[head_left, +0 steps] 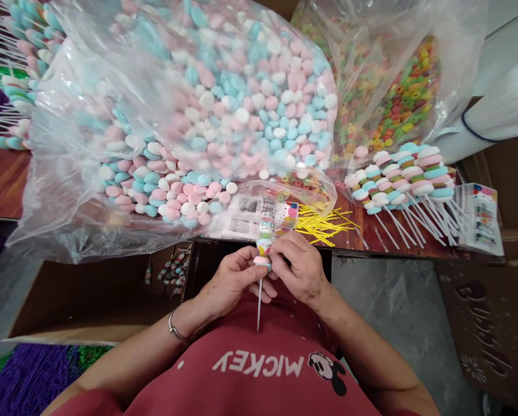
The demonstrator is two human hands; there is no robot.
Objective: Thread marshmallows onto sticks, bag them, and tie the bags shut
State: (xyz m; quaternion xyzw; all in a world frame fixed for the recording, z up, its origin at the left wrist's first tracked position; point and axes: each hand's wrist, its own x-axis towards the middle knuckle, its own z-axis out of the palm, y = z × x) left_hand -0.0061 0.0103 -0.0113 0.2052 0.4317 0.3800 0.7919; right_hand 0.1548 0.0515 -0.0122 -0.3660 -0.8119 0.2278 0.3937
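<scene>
Beside reddish table (5,182), held candy stick (263,262), grey floor (384,318), cardboard box (89,294)

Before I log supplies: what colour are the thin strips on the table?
The thin strips are yellow; the head view shows them best.

- Glossy reddish-brown table (1,182), bare in patches near the front edge.
- Across left and middle, a large clear bag (224,115) of pink, white and blue rounded pieces.
- To its right, another clear bag (399,107) full of small coloured rings.
- By the front edge, a loose scatter of thin yellow strips (321,224).
- Right of these, stacked pieces on white sticks (414,173), lying close together.
- Near the right end, a small printed packet (480,219).
</scene>
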